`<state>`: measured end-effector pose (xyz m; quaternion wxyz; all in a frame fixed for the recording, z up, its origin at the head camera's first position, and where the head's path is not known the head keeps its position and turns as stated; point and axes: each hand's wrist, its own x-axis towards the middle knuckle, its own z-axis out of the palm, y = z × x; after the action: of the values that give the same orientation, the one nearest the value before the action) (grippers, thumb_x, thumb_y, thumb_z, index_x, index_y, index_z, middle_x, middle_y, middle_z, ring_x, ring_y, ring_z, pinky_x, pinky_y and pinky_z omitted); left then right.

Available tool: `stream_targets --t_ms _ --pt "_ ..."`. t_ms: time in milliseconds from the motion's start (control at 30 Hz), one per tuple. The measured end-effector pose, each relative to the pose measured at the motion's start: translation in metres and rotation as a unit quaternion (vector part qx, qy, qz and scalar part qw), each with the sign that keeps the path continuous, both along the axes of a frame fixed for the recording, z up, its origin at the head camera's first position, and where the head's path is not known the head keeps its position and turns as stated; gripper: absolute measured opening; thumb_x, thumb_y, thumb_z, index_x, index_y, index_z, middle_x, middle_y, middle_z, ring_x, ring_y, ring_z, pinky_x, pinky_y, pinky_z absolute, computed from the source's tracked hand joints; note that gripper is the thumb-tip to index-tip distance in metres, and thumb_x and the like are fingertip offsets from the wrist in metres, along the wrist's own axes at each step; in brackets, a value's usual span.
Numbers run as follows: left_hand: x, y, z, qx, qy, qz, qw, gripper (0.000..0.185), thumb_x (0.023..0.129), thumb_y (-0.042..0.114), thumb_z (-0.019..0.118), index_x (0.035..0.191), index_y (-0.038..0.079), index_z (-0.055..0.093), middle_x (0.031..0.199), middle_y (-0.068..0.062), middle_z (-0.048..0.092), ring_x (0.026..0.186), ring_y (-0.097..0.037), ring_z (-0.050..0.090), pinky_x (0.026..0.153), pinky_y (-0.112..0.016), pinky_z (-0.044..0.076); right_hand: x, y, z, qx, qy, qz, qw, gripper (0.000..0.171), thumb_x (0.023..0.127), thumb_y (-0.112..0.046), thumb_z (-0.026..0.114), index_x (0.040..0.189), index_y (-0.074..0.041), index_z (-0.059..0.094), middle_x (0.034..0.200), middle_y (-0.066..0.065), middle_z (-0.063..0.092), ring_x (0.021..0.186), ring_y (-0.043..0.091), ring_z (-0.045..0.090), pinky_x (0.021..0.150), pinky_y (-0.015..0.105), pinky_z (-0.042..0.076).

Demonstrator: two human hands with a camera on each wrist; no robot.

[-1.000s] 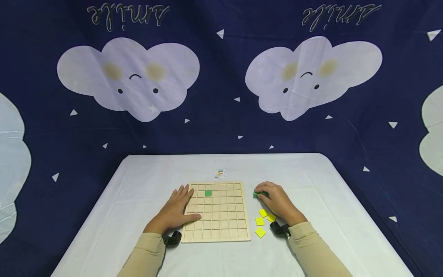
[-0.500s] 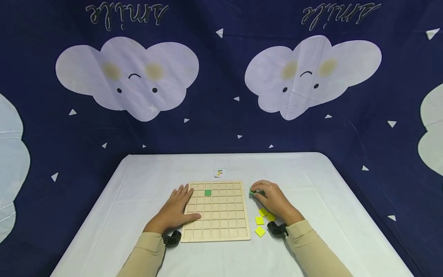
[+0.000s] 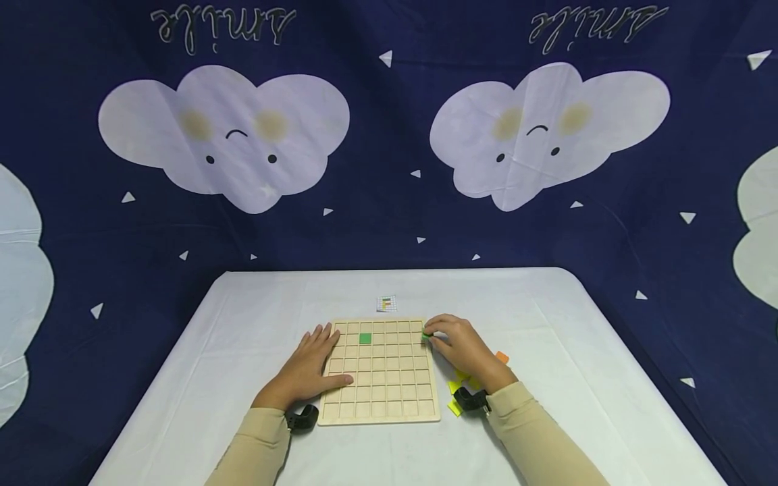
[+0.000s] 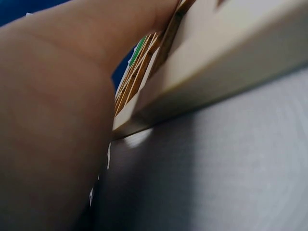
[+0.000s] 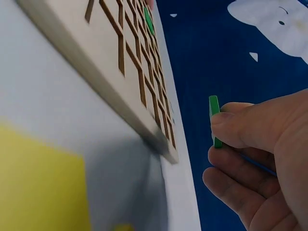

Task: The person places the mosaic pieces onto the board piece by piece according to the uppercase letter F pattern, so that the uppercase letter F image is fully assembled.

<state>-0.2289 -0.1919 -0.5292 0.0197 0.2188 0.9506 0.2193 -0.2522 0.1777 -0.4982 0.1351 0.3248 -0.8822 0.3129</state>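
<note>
My left hand (image 3: 310, 368) lies spread over the left edge of a wooden grid board (image 3: 389, 385), its thumb reaching onto the squares. One green tile (image 3: 365, 339) sits in a square near the top left of the board. At the board's upper right edge, my right hand (image 3: 458, 343) pinches a second green tile (image 5: 215, 122) between thumb and fingers. The right wrist view shows this tile edge-on, held up off the table. In the left wrist view, the thumb side of the left hand (image 4: 57, 96) covers much of the frame beside the board's rim.
Several yellow tiles (image 3: 454, 408) lie right of the board, partly hidden under the right wrist. An orange tile (image 3: 502, 358) shows beyond the right forearm. A small printed card (image 3: 386, 304) with a coloured grid pattern lies behind the board on the white table (image 3: 273, 297).
The right hand has moved left with the green tile, from beside the board to its upper right edge. An orange tile has come into sight behind the forearm. The left hand has stayed put.
</note>
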Motion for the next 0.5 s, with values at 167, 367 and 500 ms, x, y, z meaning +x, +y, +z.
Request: stream_targets --t_ms 167,367,500 --pt "0.000 0.000 0.000 -0.003 -0.005 0.001 1.0000 0.114 0.086 0.075 0.068 0.164 0.000 0.032 0.171 -0.021 0.019 0.158 -0.038 0.010 0.127 -0.052 0.005 0.000 -0.011 0.001 0.002 -0.013 0.002 1.000 0.014 0.094 0.002 0.078 0.106 -0.002 0.080 0.119 0.008 0.073 0.115 0.028 0.068 0.103 0.044 0.054" --pt "0.001 0.000 0.002 0.001 -0.006 0.000 1.0000 0.113 0.086 0.074 0.069 0.163 -0.001 0.033 0.171 -0.022 0.020 0.158 -0.039 0.010 0.127 -0.053 0.006 -0.002 -0.020 -0.001 0.012 -0.010 0.004 1.000 0.015 0.093 0.002 0.079 0.107 -0.003 0.081 0.119 0.007 0.073 0.115 0.027 0.068 0.103 0.043 0.054" --pt "0.002 0.000 0.003 0.001 -0.006 0.002 1.0000 0.113 0.086 0.073 0.070 0.163 -0.001 0.033 0.171 -0.022 0.020 0.158 -0.039 0.011 0.127 -0.053 0.006 -0.004 -0.024 -0.002 0.018 -0.015 0.006 1.000 0.015 0.093 0.001 0.080 0.107 -0.003 0.081 0.119 0.007 0.073 0.115 0.027 0.068 0.103 0.042 0.054"
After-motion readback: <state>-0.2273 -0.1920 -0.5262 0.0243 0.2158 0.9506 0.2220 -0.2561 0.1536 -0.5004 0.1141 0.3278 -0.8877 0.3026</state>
